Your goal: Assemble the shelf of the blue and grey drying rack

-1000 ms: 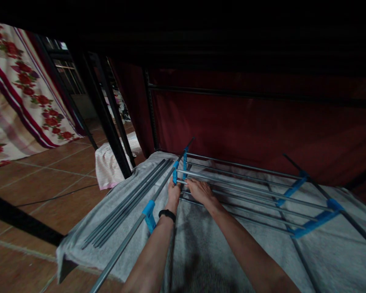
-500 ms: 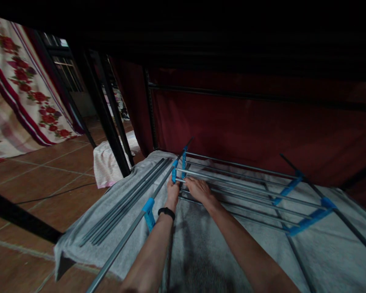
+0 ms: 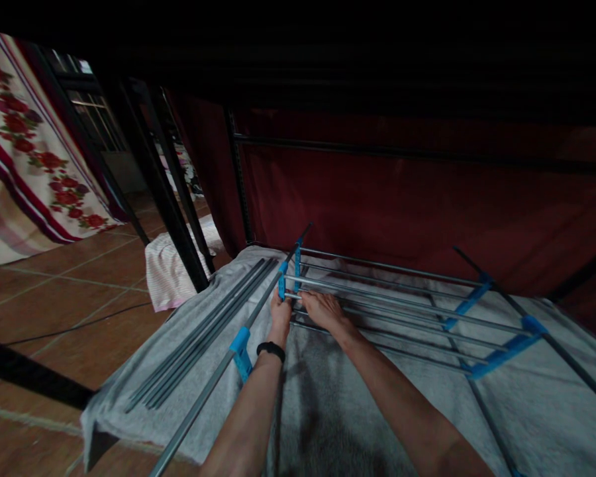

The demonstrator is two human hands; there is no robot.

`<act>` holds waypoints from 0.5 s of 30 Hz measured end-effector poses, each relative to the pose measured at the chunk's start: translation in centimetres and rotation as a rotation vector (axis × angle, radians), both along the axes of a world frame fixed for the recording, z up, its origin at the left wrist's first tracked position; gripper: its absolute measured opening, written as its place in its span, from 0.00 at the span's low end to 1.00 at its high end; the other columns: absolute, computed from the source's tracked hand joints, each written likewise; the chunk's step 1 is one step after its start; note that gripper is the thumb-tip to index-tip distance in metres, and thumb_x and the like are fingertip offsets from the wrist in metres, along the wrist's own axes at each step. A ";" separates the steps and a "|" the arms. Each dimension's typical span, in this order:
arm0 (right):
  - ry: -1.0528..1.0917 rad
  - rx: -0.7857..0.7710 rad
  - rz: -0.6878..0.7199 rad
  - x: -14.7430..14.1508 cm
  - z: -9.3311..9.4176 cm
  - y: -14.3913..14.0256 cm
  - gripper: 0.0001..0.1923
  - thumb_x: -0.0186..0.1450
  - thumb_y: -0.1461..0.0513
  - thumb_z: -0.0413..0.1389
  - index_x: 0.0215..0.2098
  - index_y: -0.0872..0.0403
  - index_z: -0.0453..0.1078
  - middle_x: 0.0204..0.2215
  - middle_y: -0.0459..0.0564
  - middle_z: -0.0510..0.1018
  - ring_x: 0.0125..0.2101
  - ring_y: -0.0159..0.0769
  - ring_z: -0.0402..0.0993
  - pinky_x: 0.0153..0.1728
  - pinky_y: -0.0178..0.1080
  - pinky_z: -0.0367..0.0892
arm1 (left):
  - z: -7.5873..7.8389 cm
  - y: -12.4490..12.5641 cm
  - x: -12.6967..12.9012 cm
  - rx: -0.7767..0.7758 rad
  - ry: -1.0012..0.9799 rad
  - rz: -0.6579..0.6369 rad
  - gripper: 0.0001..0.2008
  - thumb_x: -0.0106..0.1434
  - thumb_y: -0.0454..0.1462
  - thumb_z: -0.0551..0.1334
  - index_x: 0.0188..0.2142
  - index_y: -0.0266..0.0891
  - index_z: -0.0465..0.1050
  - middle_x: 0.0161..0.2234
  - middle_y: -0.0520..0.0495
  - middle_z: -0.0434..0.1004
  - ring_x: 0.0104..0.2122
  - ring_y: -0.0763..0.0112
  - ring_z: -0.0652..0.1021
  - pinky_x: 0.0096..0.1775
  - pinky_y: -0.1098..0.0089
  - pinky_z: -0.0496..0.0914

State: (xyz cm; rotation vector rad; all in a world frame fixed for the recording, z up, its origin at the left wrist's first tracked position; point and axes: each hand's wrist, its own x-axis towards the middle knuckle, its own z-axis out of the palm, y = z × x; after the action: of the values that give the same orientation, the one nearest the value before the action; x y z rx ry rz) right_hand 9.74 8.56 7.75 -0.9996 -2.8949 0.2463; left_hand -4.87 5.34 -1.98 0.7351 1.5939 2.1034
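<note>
A frame of grey metal tubes and blue plastic brackets lies on a grey blanket. My left hand is closed at the lower end of a blue bracket on the left side tube; its fingertips are partly hidden. Close beside it, my right hand is closed around the left end of a thin metal tube, which meets that bracket. Whether the tube sits inside the bracket's hole I cannot tell. Nearer me on the same side tube is another blue bracket. More brackets hold the tubes' right ends.
Several loose grey tubes lie left of the frame. Black metal posts and a dark overhead surface enclose the space, with a dark red cloth behind. A striped cloth and tiled floor are at the left.
The view has shifted slightly. Both hands stay at the same bracket and tube end, with hardly any movement against the frame.
</note>
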 end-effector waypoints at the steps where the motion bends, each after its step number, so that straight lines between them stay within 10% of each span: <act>1: 0.000 -0.006 0.001 0.0 0.0 0.1 0.22 0.80 0.54 0.42 0.66 0.43 0.69 0.61 0.52 0.79 0.58 0.43 0.78 0.56 0.44 0.68 | 0.0 0.0 0.0 -0.001 0.002 0.001 0.06 0.52 0.32 0.63 0.30 0.43 0.69 0.27 0.52 0.70 0.30 0.67 0.71 0.38 0.68 0.68; 15: 0.007 -0.011 -0.008 0.2 0.4 -0.2 0.21 0.80 0.54 0.43 0.64 0.44 0.71 0.58 0.52 0.82 0.56 0.43 0.79 0.55 0.43 0.67 | -0.1 -0.2 0.2 -0.003 -0.017 -0.035 0.05 0.54 0.36 0.64 0.30 0.43 0.68 0.25 0.54 0.68 0.28 0.69 0.70 0.36 0.69 0.67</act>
State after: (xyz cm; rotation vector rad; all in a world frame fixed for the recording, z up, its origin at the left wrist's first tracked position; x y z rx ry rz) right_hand 9.89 8.34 8.15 -1.0094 -2.8858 0.2648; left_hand -4.67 5.09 -2.08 0.7364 1.5641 2.0768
